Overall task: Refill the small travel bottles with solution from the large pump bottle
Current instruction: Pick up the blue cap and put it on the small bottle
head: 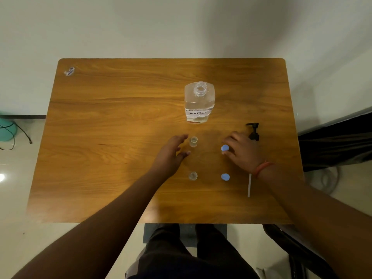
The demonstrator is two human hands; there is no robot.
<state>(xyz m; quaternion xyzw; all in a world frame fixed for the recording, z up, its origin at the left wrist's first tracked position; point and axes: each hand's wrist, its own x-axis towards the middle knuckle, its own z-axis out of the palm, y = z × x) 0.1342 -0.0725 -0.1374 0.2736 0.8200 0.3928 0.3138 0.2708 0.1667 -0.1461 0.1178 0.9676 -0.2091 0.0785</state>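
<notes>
Wooden table [120, 137], left hand [171, 154] spread beside far travel bottle [193, 141], right hand [241, 152] pinching blue cap [224, 148]

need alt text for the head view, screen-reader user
Over a wooden table, the right hand pinches a blue cap while the open left hand reaches beside an uncapped small travel bottle. Behind stands the large solution bottle, its pump head lying removed.
</notes>
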